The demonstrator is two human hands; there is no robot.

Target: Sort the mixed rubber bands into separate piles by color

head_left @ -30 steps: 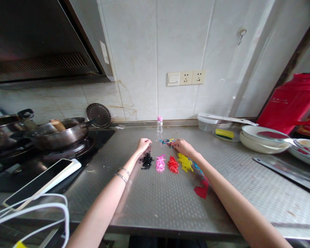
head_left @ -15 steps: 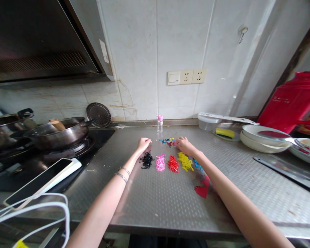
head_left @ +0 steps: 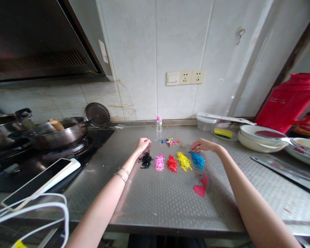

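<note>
Head view shows curled hands [head_left: 143, 144] [head_left: 200, 145], anything pinched unclear, at a steel counter [head_left: 155, 199] before a tiled wall [head_left: 134, 51].

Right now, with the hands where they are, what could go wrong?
The right hand is at the far edge of the blue pile and could scatter it. The yellow pile lies close beside the blue one, so colours might mix. The pink-capped bottle stands behind the multicoloured pile; a careless reach could tip it.

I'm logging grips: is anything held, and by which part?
Cannot tell: the right hand is at the blue pile, the left hand just beyond the black pile; anything pinched is too small to see.
</note>
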